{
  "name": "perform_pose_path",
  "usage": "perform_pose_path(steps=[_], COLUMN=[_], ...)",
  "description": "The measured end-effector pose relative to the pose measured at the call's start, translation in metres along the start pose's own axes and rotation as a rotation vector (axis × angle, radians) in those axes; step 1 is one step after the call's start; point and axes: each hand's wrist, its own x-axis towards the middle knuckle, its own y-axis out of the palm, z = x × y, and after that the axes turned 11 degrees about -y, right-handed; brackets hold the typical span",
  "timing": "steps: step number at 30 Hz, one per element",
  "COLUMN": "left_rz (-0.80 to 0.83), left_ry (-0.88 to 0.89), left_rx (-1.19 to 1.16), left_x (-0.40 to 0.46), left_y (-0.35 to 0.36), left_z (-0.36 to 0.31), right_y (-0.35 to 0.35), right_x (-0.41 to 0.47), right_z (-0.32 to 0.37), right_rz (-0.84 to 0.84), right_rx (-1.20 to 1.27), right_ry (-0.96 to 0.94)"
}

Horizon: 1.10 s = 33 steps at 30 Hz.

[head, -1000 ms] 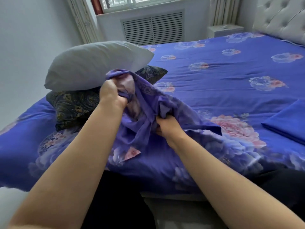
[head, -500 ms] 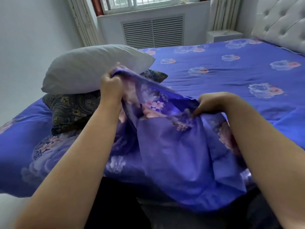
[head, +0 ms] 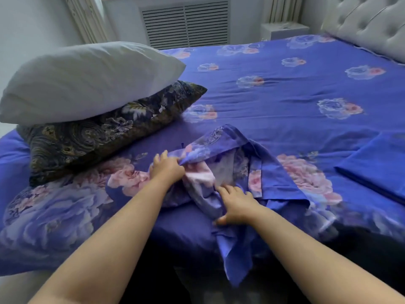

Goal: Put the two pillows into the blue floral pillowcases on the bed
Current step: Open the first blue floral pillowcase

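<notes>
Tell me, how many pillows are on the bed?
2. The white pillow lies on top of the dark patterned pillow, stacked at the left side of the bed. None is in a pillowcase yet; others could be out of view.

Bed (head: pixel 285 102): crumpled floral pillowcase (head: pixel 230 163), dark patterned pillow (head: pixel 98 137), folded blue cloth (head: pixel 377 163) lie on it.

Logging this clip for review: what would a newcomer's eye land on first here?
Both hands work a crumpled blue floral pillowcase at the bed's near edge: the left hand grips its upper edge, the right hand rests spread on it. Behind them at left, a white pillow lies on a dark patterned pillow.
</notes>
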Motion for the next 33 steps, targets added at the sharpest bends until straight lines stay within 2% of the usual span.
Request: perform_pose_path(steps=[3,5,8,10,12,14,15,16,17,19,20,21,23,24,26,27,29,31,33], left_rz=[0.158,0.199,0.188,0.087,-0.131,-0.313,-0.367,-0.419,-0.458,-0.489,-0.459,-0.398,-0.252,-0.186,-0.163,-0.182,-0.249,-0.307,-0.336], left_ry=[-0.078,-0.070,-0.057,-0.040,0.006,0.038,0.034,0.016,-0.021,-0.096,-0.106,-0.090,-0.050,-0.053,-0.083,-0.103,-0.144,-0.126,-0.097], left_rx=[0.070,0.103,-0.018,-0.089,-0.132,-0.163,-0.138,-0.072,0.035,0.322,0.405,0.404,0.125,-0.073,-0.396,-0.524,-0.768,-0.997,-1.139], left_x=[0.016,0.019,0.016,0.013,0.009,0.002,0.000,-0.001,0.000,0.002,0.004,0.006,0.010,0.010,0.011,0.011,0.012,0.014,0.021], left_y=[0.011,0.017,0.012,-0.005,-0.035,-0.075,-0.094,-0.111,-0.121,-0.125,-0.120,-0.112,-0.096,-0.089,-0.080,-0.078,-0.078,-0.084,-0.089], left_z=[0.021,0.027,0.027,0.022,0.019,0.016,0.016,0.017,0.021,0.033,0.039,0.044,0.050,0.051,0.052,0.052,0.052,0.053,0.054], right_y=[-0.001,-0.007,-0.019,-0.037,-0.065,-0.095,-0.108,-0.116,-0.120,-0.112,-0.100,-0.085,-0.069,-0.061,-0.049,-0.047,-0.059,-0.089,-0.130], right_x=[0.007,0.013,0.018,0.021,0.021,0.016,0.010,0.005,0.002,0.000,0.002,0.009,0.021,0.025,0.029,0.030,0.033,0.041,0.051], right_z=[-0.001,-0.003,-0.018,-0.025,-0.023,-0.011,0.000,0.010,0.018,0.029,0.029,0.022,0.004,-0.004,-0.013,-0.014,-0.018,-0.030,-0.044], right_rz=[-0.102,-0.191,-0.352,-0.505,-0.709,-0.925,-0.913,-0.801,-0.585,-0.036,0.105,0.119,-0.107,-0.128,0.002,0.053,-0.014,-0.272,-0.678], right_rx=[-0.069,0.028,0.222,0.177,-0.080,-0.231,-0.235,-0.162,-0.037,0.232,0.322,0.365,0.335,0.347,0.440,0.398,0.252,0.153,0.165], right_ry=[0.068,0.086,0.087,0.004,-0.094,-0.146,-0.158,-0.175,-0.197,-0.219,-0.219,-0.177,0.010,0.119,0.260,0.281,0.291,0.351,0.384])
